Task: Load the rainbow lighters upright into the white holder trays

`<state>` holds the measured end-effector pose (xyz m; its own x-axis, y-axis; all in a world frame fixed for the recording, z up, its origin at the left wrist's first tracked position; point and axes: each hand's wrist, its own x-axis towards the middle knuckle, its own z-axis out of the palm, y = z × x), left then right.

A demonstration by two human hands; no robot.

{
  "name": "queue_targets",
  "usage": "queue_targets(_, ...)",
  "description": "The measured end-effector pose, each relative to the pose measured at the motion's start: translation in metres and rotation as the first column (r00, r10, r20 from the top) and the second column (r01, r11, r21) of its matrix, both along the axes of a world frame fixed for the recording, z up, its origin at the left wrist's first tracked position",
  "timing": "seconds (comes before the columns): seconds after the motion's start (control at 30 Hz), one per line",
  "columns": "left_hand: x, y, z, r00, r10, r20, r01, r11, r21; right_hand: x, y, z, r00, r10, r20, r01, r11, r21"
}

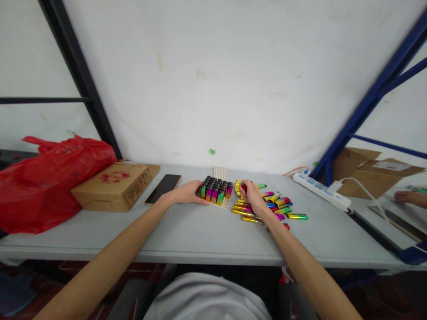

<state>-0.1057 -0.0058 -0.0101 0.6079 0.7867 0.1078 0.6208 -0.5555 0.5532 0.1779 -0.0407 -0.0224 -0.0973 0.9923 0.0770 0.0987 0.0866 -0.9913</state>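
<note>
A white tray point(220, 171) on the grey table point(200, 231) holds several rows of upright rainbow-coloured lighters point(216, 189) with black tops. My left hand point(187, 192) rests against the left side of that block, fingers wrapped along it. To the right lies a loose pile of the same lighters point(276, 204) flat on the table. My right hand point(251, 195) is over the pile's left part, fingers pinched on one lighter point(243, 187) that looks red.
A black phone point(163, 188), a brown cardboard box point(115, 185) and a red plastic bag point(46, 178) sit at the left. A white power strip point(320, 190) with a cable lies at the right, near blue shelving. Another person's hand point(412, 198) shows at far right.
</note>
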Motion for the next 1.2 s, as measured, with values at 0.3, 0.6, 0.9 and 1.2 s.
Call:
queue_targets(0.3, 0.000, 0.002, -0.001, 1.000, -0.023, 0.008, 0.023, 1.000, -0.009, -0.003, 0.000, 0.001, 0.997, 0.069, -0.019, -0.069, 0.998, 0.007)
queue_targets(0.6, 0.001, -0.001, 0.001, 0.998, -0.055, 0.041, 0.056, 0.998, -0.029, 0.007, -0.011, 0.014, 0.979, 0.116, 0.168, -0.162, 0.941, 0.296)
queue_targets(0.9, 0.000, 0.000, 0.000, 0.997, -0.055, 0.058, 0.058, 0.998, -0.039, 0.002, -0.021, 0.017, 0.844, -0.205, 0.495, -0.122, 0.826, 0.550)
queue_targets(1.2, 0.001, -0.002, 0.002, 1.000, -0.018, -0.006, 0.018, 0.999, -0.038, 0.002, -0.012, 0.006, 0.728, -0.145, 0.671, -0.297, 0.815, 0.498)
